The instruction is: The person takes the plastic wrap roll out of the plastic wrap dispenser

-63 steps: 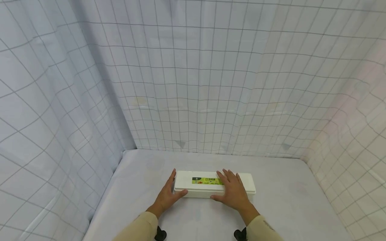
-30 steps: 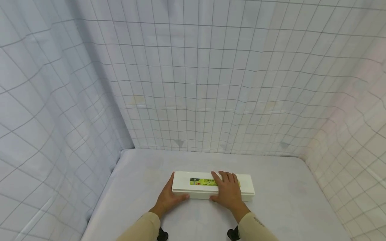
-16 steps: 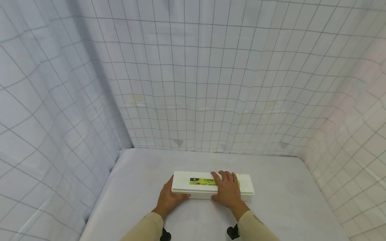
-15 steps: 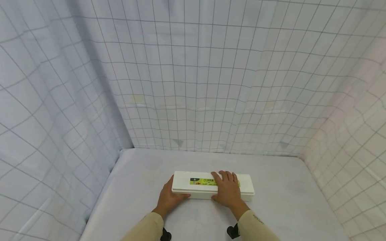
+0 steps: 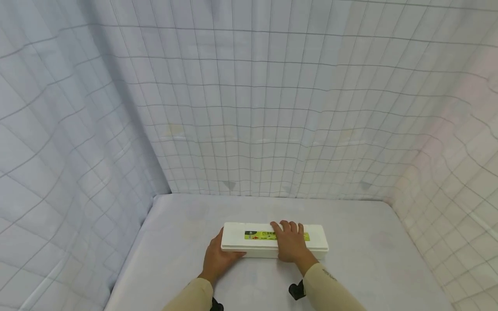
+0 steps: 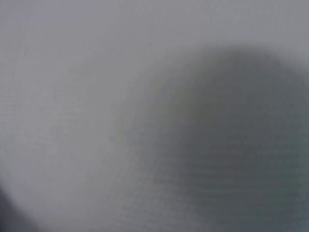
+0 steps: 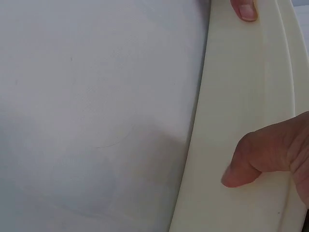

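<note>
A long white lidded box (image 5: 235, 237) lies crosswise on the white-covered table, its lid on and a yellow-green label (image 5: 254, 235) on top. My left hand (image 5: 218, 260) grips the left end, thumb along the near side; the far fingers are partly hidden behind the box. Over the lid, right of the middle, my right hand (image 5: 291, 245) covers part of the label, fingers reaching the far edge. In the right wrist view its thumb (image 7: 258, 154) presses the box's cream side (image 7: 227, 96), and my left thumb (image 7: 245, 10) touches the same side. The left wrist view is only a grey blur.
White cloth covers the table (image 5: 362, 268). Grid-patterned white curtains (image 5: 249, 129) hang at the back and both sides, close to the table's edges. A dark wrist device (image 5: 297, 290) sits under the right sleeve.
The right hand has moved left along the lid and its forearm shifted inward. My left hand has closed further round the box's left end. The box has stayed nearly in place.
</note>
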Demonstrator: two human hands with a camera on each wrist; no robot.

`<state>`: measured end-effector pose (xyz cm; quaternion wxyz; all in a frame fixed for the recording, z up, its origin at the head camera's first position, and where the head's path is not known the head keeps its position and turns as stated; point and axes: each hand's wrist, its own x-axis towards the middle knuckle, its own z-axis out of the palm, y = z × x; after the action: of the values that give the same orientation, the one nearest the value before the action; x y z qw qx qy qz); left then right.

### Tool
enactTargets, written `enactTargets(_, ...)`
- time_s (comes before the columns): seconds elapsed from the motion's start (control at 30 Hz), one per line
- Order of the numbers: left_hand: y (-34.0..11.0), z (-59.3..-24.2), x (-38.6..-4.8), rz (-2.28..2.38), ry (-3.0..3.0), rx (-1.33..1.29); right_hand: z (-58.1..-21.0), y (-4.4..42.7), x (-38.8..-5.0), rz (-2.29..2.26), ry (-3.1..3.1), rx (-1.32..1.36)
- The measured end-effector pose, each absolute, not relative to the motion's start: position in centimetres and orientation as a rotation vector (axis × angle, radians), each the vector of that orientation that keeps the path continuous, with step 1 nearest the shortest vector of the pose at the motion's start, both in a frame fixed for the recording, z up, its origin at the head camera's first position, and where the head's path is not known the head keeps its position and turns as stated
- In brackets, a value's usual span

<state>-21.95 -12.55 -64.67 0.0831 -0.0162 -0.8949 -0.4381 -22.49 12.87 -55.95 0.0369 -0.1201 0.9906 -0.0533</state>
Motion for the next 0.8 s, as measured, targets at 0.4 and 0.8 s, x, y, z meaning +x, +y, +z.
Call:
enactTargets(0.4, -12.39, -65.19, -21.92, -1.222, -2.65, -0.057, -56.16, 12.5, -22.04, -0.141, 3.114, -0.336)
enactTargets(0.8, -12.29, -65.2, -21.45, -1.143, -2.682, -0.015, -56.7, 12.72, -22.74, -0.178, 3.09, -0.346)
